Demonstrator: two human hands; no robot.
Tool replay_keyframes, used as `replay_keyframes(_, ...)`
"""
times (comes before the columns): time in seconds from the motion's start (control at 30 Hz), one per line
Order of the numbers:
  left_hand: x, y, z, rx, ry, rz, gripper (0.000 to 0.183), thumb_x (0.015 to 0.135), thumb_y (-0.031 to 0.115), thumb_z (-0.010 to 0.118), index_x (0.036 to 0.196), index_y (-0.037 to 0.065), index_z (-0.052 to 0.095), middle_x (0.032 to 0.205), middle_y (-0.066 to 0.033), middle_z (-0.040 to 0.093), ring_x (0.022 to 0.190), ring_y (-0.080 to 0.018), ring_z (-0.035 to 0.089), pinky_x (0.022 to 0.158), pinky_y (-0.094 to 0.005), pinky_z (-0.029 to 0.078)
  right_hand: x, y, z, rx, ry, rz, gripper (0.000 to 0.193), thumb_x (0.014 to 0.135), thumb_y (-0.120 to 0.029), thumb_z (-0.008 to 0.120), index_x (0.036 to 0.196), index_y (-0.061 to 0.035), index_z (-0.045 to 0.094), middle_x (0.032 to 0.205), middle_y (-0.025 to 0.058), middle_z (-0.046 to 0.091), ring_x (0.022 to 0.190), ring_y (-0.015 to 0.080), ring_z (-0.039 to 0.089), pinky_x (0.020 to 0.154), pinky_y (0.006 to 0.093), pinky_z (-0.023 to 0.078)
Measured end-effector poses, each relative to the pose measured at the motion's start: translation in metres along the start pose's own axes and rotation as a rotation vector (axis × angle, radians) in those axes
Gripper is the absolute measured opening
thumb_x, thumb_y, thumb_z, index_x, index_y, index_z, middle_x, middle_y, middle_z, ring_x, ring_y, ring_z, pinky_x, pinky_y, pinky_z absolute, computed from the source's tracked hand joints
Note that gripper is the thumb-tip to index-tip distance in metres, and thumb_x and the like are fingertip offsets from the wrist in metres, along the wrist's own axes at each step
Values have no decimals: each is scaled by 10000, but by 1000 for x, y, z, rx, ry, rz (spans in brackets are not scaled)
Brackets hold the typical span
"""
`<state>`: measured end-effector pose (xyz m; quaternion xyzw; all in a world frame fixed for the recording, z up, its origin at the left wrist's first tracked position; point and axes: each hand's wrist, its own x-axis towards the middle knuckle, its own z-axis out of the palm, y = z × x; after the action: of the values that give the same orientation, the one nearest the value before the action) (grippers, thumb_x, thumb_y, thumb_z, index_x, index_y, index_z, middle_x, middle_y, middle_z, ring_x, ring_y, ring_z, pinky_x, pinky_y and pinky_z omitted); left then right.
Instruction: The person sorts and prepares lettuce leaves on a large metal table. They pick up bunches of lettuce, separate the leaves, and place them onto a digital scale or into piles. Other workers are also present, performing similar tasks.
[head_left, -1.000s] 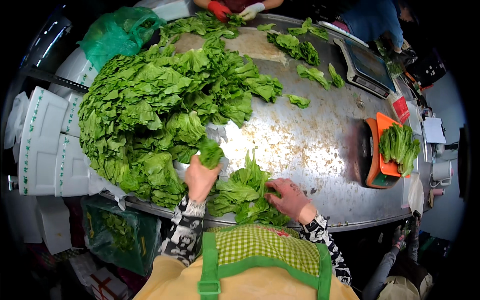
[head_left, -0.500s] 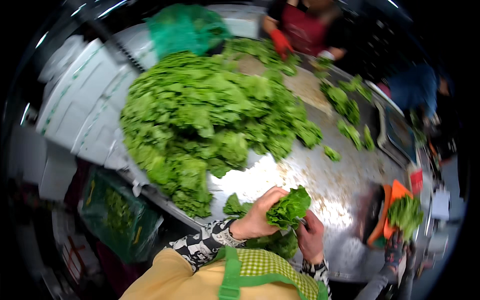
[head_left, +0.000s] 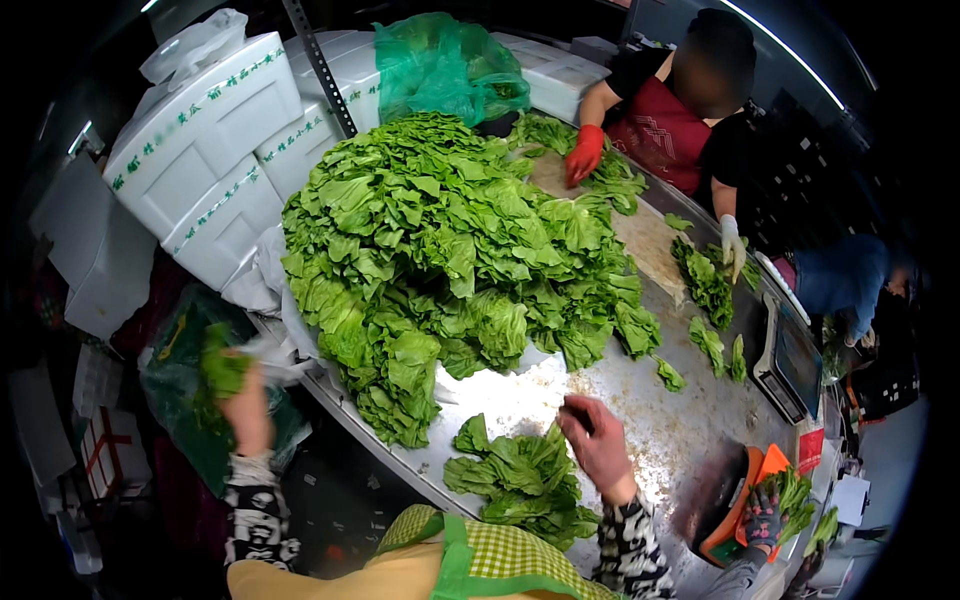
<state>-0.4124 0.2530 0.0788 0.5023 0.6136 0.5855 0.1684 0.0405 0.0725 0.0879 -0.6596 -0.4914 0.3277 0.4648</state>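
Note:
My left hand [head_left: 248, 408], blurred by motion, reaches over a dark green plastic bag [head_left: 172, 425] at the left. Green lettuce leaves [head_left: 222, 368] are at its fingers and look held. My right hand [head_left: 598, 448] is over the metal table with its fingers curled; whatever it may hold is hidden. Just left of that hand, close to my apron, lies a loose bunch of lettuce [head_left: 520, 480]. A large heap of lettuce [head_left: 440, 230] covers the table beyond.
White foam boxes [head_left: 215, 120] are stacked at the left. A co-worker in red [head_left: 655, 140] handles leaves across the table. A scale [head_left: 785, 360] stands at the right edge. Another person's gloved hand [head_left: 762, 520] holds greens by an orange holder [head_left: 738, 510].
My left hand has swung left from the table to above the green bag, with leaves. My hands have parted; the right remains over the table. The view has shifted.

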Motion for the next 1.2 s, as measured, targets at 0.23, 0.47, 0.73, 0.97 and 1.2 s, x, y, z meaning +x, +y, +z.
replay_keyframes(0.23, -5, -31, -65, -127, 167, -83, 368, 807, 36, 752, 1149, -2, 619, 1102, -59, 645, 914, -174, 606, 823, -327, 493, 136, 25, 54, -51, 41, 52, 454, 924, -282, 654, 1206, 62, 563, 1076, 140, 648, 962, 197, 608, 876, 314, 489)
replay_keyframes(0.47, -118, 10, 36, -687, -60, -503, 271, 790, -19, 721, 1013, 42, 580, 907, -24, 615, 759, -123, 593, 670, -263, 486, 156, -10, 134, -380, 127, 351, 1079, 745, -328, 809, 1504, 38, 134, 1424, 367, 338, 1290, 445, 416, 1087, 440, 367)
replay_keyframes(0.73, -163, 73, 105, -402, -708, -298, 162, 818, 42, 703, 974, 37, 660, 1012, -79, 640, 908, -232, 627, 801, -349, 510, 85, 20, 69, 549, -56, 175, 477, 748, 66, 677, 1200, 6, 538, 1077, 76, 625, 946, 168, 611, 834, 301, 530)
replay_keyframes(0.97, -198, 98, 164, -857, -1052, -779, 320, 923, 114, 634, 1212, 34, 524, 1020, -108, 659, 895, -208, 657, 800, -372, 532, -28, 66, -31, -447, 738, -203, 636, 649, 6, 752, 1244, -72, 540, 1304, 186, 478, 1216, 370, 468, 995, 421, 430)
replay_keyframes(1.2, -264, 107, 209, -772, -1483, -1297, 336, 919, 97, 664, 1228, 66, 537, 1082, -117, 658, 954, -211, 632, 841, -366, 518, -150, 123, -42, -700, 431, 191, 582, 733, 53, 581, 1295, -87, 526, 1470, 233, 339, 1360, 410, 341, 1124, 437, 314)
